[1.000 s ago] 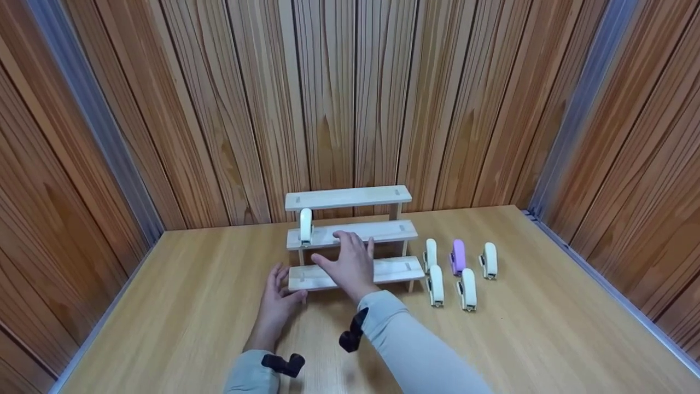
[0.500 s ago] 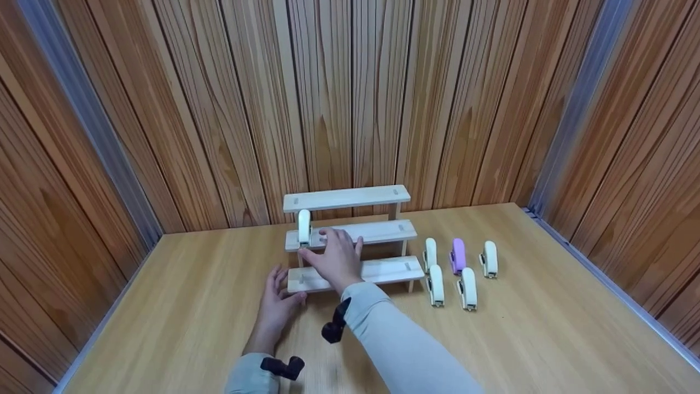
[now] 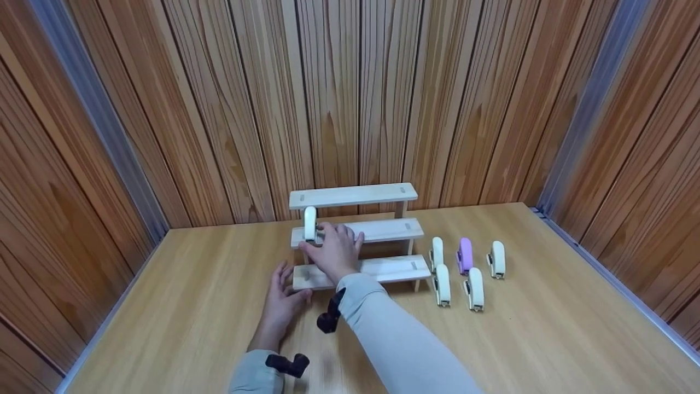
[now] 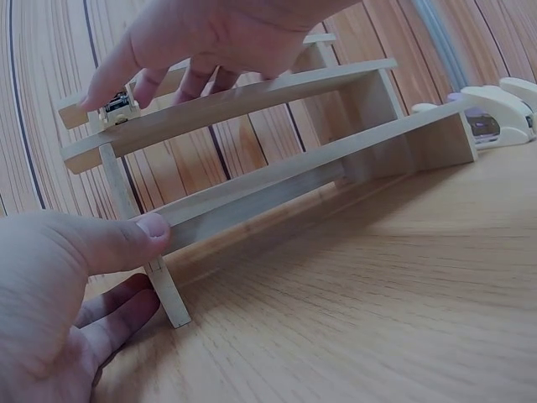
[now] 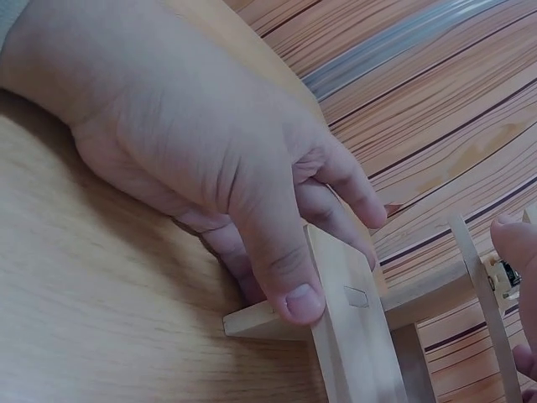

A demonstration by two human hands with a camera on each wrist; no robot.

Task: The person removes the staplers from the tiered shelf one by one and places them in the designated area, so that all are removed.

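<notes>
A wooden three-tier display stand (image 3: 396, 268) stands on the table. On the left end of its middle tier is a cream stapler (image 3: 310, 220). My right hand (image 3: 336, 253) reaches over the lowest tier, thumb and forefinger pinching the stapler's lower front; in the left wrist view the fingers straddle the stapler (image 4: 120, 111). With my left hand (image 3: 280, 303) I grip the stand's lower left corner. The left wrist view shows its thumb (image 4: 138, 242) on the lowest board's front edge, fingers around behind the leg. That same left hand (image 5: 201, 151) fills the right wrist view.
Right of the stand, several cream staplers (image 3: 474, 290) and one purple stapler (image 3: 465, 256) stand in two loose rows on the wooden table (image 3: 547, 339). Wood-panelled walls (image 3: 339, 98) enclose the table at the back and both sides.
My right hand has moved left along the middle tier and closed in on the cream stapler. The left hand keeps its place at the stand's corner.
</notes>
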